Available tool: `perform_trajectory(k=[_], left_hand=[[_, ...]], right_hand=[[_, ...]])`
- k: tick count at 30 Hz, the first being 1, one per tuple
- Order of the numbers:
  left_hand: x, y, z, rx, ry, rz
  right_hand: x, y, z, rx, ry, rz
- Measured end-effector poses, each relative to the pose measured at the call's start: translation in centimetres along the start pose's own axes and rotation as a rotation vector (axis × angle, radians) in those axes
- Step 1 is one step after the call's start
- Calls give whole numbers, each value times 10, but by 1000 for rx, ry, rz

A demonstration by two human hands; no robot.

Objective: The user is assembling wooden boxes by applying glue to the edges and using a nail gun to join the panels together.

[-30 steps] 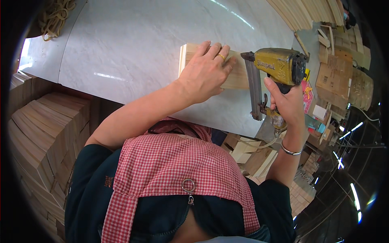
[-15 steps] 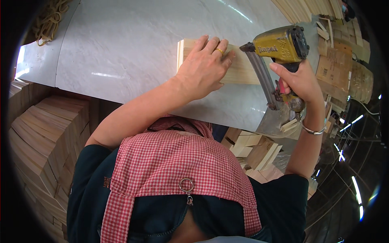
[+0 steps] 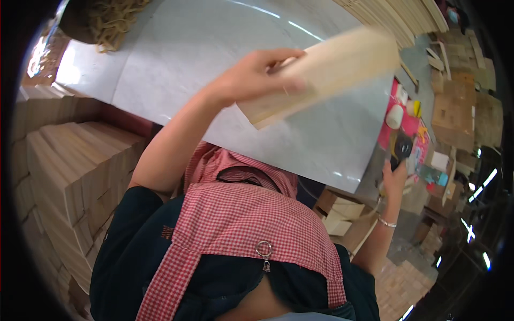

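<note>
My left hand [image 3: 251, 79] grips a pale wooden board [image 3: 342, 67] near its left end, thumb and fingers on opposite sides. The board is tilted above the grey marbled tabletop [image 3: 184, 69], its right end raised toward the far side and smeared by motion. Beyond the table's right edge, my right hand [image 3: 395, 179] is wrapped round the handle of a nail gun [image 3: 401, 145]. Only the dark rear end of the gun and a bit of its yellow body show; its nose is hidden.
Pale wooden strips [image 3: 391, 18] are stacked at the far right. A pink sheet [image 3: 409, 125] by the right edge carries a white bottle [image 3: 394, 116] and small items. Stacked wood blocks [image 3: 80, 155] fill the left side. Tan cord [image 3: 115, 21] lies far left.
My left hand has lifted the board off the tabletop and tilted it. My right hand has carried the nail gun away from the board, down and past the table's right edge.
</note>
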State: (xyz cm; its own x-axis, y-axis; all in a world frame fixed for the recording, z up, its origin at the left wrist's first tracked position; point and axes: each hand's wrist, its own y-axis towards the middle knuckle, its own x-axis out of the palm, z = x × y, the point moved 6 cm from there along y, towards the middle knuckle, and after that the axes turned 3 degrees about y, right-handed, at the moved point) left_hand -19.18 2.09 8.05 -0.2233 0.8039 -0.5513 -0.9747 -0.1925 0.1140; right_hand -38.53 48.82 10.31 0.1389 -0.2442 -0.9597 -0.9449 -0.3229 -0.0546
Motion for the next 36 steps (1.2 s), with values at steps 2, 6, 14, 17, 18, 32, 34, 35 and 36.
perform_trajectory(k=[2,6,14,17,18,32,34,35,36], left_hand=[[-21,-34,-47,-617,-1142,-73],[-72,-92,-131,-558,-973,284],[-90,-147,-145,-817,-323,638],[-75,-166,-166,-849,-156,624],[-81,-173,-147,-866,-20,677],[-159,-337,81,-315,-251,1485],[-180,-377,118,-308,-302,1622],[-192,-395,124,-348,-175,1691],[-205,-414,120,-390,-55,1756]], right_hand=[[13,-15,49,-25,-141,71],[35,-34,93,190,-399,100],[52,-37,117,145,-197,184],[40,-14,85,-133,-133,378],[31,-13,47,-114,-60,369],[142,48,-172,-484,634,213],[134,34,-204,-626,406,117],[129,26,-209,-610,403,129],[126,15,-220,-668,429,126]])
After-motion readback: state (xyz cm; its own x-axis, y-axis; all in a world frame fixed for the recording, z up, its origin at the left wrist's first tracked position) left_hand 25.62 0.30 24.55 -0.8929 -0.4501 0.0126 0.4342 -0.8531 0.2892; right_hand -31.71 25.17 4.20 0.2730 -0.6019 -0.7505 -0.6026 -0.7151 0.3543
